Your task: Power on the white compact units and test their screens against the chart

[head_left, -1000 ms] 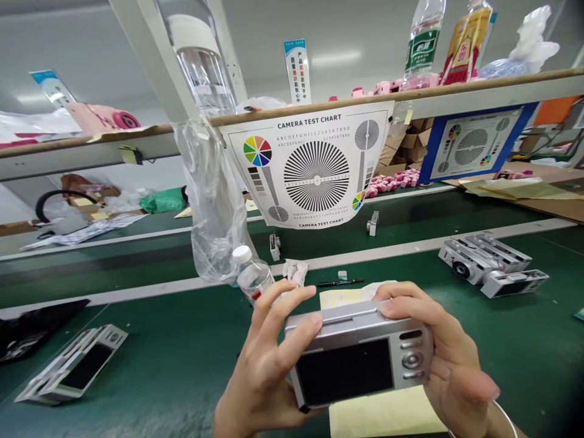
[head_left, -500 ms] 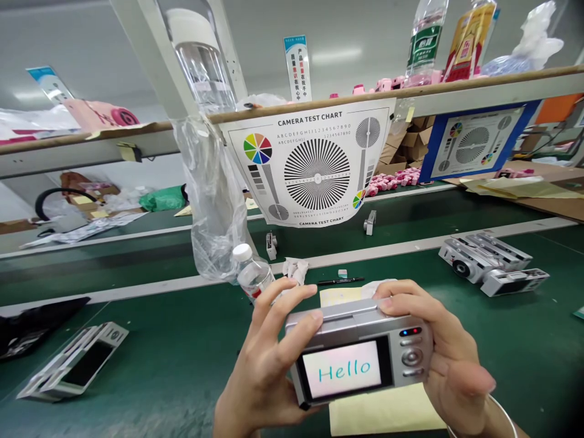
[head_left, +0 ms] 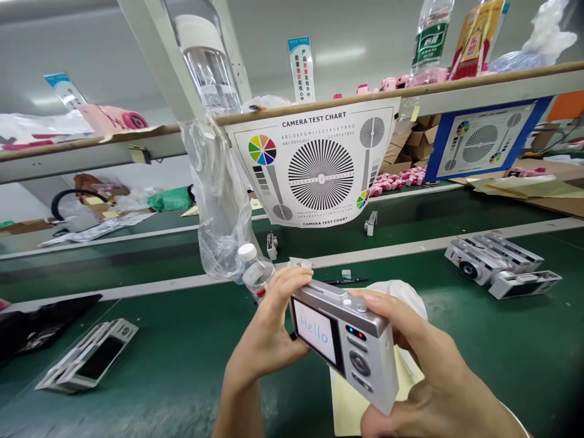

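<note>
My two hands hold a silver compact digital camera [head_left: 342,340] up above the green bench, its back facing me and tilted. My left hand [head_left: 269,322] grips its left end, and my right hand [head_left: 424,371] holds the right end, with the fingers across the top. The lit screen shows the blue word "Hello". A blue and a red light glow above the round control dial. Beneath the camera lies a sheet of pale yellow paper [head_left: 351,395], partly hidden by it and by my right hand.
A white cloth [head_left: 401,304] lies behind the camera, near a small water bottle [head_left: 256,274] and a black pen [head_left: 347,281]. Other silver cameras [head_left: 493,261] lie right; another [head_left: 89,356] lies left. A camera test chart [head_left: 322,164] hangs from a shelf [head_left: 456,88] ahead.
The camera's screen has gone from dark to showing "Hello". My hands have since turned the camera clockwise, tilting it, and the view has shifted slightly.
</note>
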The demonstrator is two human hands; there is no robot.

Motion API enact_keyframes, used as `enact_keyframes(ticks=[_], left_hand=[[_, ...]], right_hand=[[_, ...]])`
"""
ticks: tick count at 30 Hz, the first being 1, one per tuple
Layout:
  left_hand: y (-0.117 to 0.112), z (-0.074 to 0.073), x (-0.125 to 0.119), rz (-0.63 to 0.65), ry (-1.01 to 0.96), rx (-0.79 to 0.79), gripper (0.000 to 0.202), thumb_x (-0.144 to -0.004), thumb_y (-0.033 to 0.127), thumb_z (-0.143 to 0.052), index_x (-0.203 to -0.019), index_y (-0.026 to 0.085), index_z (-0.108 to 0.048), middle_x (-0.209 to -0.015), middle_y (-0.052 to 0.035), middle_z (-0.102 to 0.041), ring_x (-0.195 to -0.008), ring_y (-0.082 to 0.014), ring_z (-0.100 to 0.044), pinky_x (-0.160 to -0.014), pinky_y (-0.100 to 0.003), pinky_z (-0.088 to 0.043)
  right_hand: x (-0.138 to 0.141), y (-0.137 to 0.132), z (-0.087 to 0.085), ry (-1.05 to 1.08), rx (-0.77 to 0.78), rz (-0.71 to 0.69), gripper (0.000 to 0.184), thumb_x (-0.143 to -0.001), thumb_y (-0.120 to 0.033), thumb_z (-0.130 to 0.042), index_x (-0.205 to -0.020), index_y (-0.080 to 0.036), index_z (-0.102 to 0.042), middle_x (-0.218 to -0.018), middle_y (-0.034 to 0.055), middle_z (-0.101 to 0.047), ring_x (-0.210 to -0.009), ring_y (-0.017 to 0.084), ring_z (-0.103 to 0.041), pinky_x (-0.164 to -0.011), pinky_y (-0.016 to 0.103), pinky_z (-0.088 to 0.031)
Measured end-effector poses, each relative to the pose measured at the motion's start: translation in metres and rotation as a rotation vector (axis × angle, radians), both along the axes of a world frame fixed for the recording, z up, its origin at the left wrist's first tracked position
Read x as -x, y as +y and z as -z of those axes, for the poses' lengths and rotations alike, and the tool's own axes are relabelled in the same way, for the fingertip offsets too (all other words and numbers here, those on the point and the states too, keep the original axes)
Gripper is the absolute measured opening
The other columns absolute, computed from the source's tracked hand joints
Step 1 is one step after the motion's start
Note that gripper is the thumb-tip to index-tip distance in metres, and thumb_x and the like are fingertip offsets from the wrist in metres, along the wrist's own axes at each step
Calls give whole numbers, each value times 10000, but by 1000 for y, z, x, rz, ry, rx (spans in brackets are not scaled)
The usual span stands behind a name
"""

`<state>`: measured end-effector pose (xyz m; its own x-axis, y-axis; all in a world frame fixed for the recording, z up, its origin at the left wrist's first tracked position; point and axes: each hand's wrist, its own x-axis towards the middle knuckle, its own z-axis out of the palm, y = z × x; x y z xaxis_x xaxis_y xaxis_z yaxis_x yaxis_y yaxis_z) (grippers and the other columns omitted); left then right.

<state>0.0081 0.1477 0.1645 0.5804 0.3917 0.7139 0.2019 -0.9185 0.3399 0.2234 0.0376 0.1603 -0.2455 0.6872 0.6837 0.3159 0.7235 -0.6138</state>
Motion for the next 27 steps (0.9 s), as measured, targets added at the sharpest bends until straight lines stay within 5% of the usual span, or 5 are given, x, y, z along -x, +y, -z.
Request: enact_keyframes(ticks=[10,15,19,23,27], left_hand=[[-7,8,-25,121,81,203,806,-652,235,-768,-1354,252,-372,-1270,-121,-539,-1172,-299,-559,-1005,-476,-494],[-8,12,-34,154,46,237,793,-632,227,-762,-1336,252,-400,-1234,-109,-565,-1124,-287,-592,-974,-455,-517],[-9,6,-21,128,-104,217,854,-617,202,-756,-1381,226,-374,-1224,-123,-578,-1079,-274,-617,-936,-397,-533],[-19,-4,-7,83,-271,169,824,-646,283,-782,-1374,221,-402,-1228,-113,-582,-1117,-255,-597,-911,-320,-532],[-29,-7,-4,68,-345,95,843,-650,382,-815,-1369,199,-414,-1232,-112,-582,-1163,-255,-576,-983,-325,-501]], right_hand=[[9,0,0,97,-195,144,860,-731,-569,-730,-1462,-328,-346,-1275,94,-514,-1158,289,-552,-643,235,-603],[6,-1,1,75,-202,180,878,-696,-564,-762,-1446,-324,-375,-1262,83,-528,-1162,290,-546,-849,311,-586],[-6,0,-5,177,18,140,874,-640,-585,-796,-1404,-386,-422,-1330,44,-529,-1124,251,-591,-881,287,-569],[-16,4,-13,303,308,-105,804,-714,-424,-811,-1404,-450,-397,-1247,30,-631,-909,193,-702,-732,266,-611],[-21,9,-15,432,396,-282,793,-744,-285,-803,-1417,-427,-407,-1258,44,-643,-886,202,-719,-688,291,-627]])
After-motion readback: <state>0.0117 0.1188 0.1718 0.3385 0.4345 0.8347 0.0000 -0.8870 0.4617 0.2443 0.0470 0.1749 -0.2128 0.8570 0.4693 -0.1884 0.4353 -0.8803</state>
